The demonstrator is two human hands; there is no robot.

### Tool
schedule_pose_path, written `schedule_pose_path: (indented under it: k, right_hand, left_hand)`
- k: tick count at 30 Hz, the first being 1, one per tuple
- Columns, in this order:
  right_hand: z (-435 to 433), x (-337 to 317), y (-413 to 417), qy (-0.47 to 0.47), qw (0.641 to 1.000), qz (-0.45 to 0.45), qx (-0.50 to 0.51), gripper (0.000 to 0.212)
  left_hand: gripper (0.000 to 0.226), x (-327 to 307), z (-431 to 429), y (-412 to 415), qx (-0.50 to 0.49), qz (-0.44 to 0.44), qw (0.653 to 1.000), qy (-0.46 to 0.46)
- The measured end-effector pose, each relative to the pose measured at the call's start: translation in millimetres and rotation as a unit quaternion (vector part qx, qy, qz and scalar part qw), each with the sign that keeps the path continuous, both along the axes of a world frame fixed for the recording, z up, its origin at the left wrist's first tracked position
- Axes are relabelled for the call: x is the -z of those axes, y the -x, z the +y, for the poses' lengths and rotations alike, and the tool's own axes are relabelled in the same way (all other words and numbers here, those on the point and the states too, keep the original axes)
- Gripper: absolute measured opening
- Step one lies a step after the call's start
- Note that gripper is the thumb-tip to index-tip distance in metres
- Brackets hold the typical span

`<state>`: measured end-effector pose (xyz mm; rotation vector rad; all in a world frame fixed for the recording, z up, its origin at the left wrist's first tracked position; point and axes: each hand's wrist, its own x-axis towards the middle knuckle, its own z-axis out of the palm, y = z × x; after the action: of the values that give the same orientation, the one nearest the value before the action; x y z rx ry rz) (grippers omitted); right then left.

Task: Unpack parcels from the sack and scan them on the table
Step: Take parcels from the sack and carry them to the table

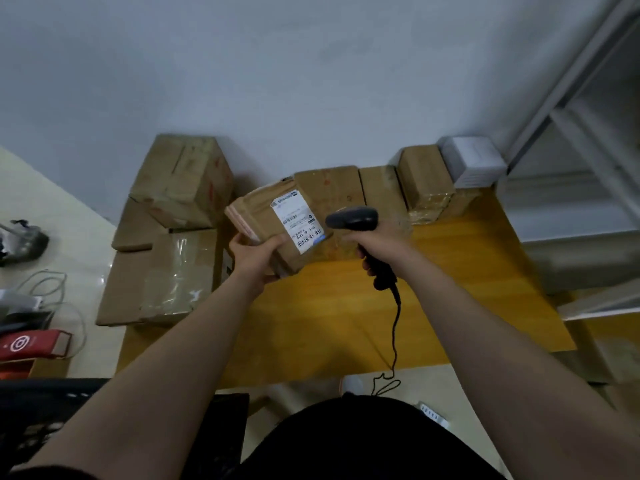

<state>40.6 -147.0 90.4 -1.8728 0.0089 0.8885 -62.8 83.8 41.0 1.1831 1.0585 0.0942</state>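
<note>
My left hand (258, 256) grips a brown cardboard parcel (258, 211) by its near corner and holds it tilted above the yellow table (450, 306). A white shipping label (298, 220) with barcodes faces up on it. My right hand (377, 244) is closed around the handle of a black barcode scanner (353, 218). The scanner's head sits just right of the label and points at it. Its black cable (394, 327) hangs down over the table's front edge. No sack is in view.
Several brown boxes (377, 192) line the table's back edge by the wall, with a white box (472, 161) at the right end. More cartons (180, 181) are stacked on the left. Metal shelving (588, 168) stands at right. Cables and a red item (31, 344) lie on the floor at left.
</note>
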Motion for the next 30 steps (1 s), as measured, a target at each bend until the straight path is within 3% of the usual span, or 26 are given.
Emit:
schedule_pose_path:
  k: [7, 18, 30]
  right_hand:
    - [33.6, -36.6, 41.5, 0.039, 0.996, -0.062, -0.059, 0.026]
    - [60.0, -48.7, 66.1, 0.074, 0.99, -0.1, -0.067, 0.027]
    - [56.2, -46.2, 61.5, 0.082, 0.992, -0.075, -0.055, 0.027]
  left_hand:
    - [0.12, -25.0, 18.0, 22.5, -0.01, -0.028, 0.998, -0.05]
    - [0.112, -36.6, 45.6, 45.5, -0.01, -0.065, 0.998, -0.024]
    - [0.112, -31.4, 47.6, 40.8, 0.002, -0.037, 0.999, -0.006]
